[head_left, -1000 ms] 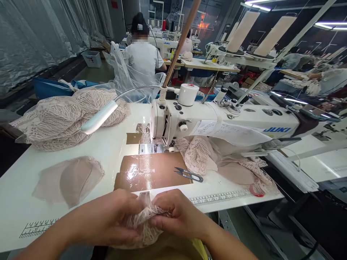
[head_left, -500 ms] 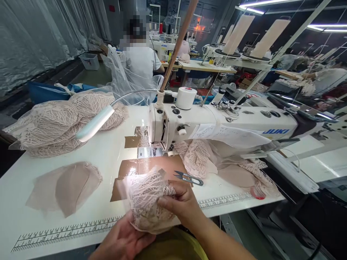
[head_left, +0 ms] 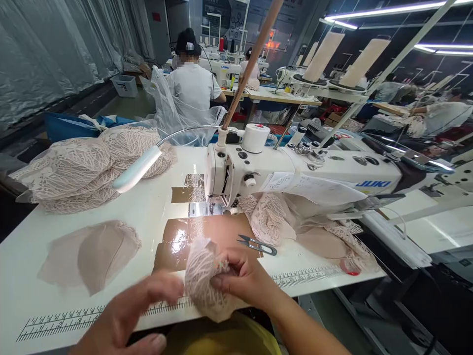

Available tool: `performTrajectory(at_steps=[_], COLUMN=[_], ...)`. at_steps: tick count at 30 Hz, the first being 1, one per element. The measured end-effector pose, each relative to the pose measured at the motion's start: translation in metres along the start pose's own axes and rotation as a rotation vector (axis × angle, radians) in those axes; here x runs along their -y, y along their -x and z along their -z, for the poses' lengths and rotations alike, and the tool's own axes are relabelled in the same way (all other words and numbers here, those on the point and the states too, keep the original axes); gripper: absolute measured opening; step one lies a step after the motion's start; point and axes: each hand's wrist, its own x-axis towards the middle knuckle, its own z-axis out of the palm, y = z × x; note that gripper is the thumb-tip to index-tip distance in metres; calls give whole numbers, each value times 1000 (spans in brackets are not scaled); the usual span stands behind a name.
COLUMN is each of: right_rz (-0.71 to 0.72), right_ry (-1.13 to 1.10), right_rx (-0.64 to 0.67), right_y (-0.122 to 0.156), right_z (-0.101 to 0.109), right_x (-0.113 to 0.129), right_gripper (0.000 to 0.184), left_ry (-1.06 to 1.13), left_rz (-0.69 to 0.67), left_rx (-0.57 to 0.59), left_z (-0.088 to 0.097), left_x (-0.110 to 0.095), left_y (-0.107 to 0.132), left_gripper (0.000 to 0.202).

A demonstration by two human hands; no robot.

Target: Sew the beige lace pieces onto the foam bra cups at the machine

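My right hand pinches a bunched piece of pale pink lace just above the near table edge. My left hand hovers low at the left of the lace, fingers stretched toward it and slightly blurred, holding nothing. Right behind the lace lies a shiny brown patch on the table top, under the needle of the white JUKI sewing machine. Small thread snips lie just beyond my right hand.
A heap of lace sits at the back left, beige cup pieces at the left, more lace and lining under the machine arm. A gooseneck lamp reaches over the table. A person in white sits at another machine ahead.
The left hand has let go of the lace and come up at its left; the right hand keeps the lace and has lowered it toward the table edge.
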Motion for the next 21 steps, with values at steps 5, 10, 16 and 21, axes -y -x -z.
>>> performTrajectory(at_steps=[5,10,16,21], right_rz=[20,139,262,229], right_ry=[207,254,243,262], right_rx=[235,76,-63,-68], right_y=[4,1,-4,-4], right_z=[-16,-23,-30,-32], right_x=[9,4,-4,-6], right_gripper=[10,24,15,13], left_ry=[-216,-45,-68,-110], left_rz=[73,60,81,95], left_rx=[-75,50,86,22], left_z=[2,-12,-9,-7], left_x=[-39,-41,-41,-39], left_y=[-28,-34,-28,-30], left_gripper=[51,25,24,24])
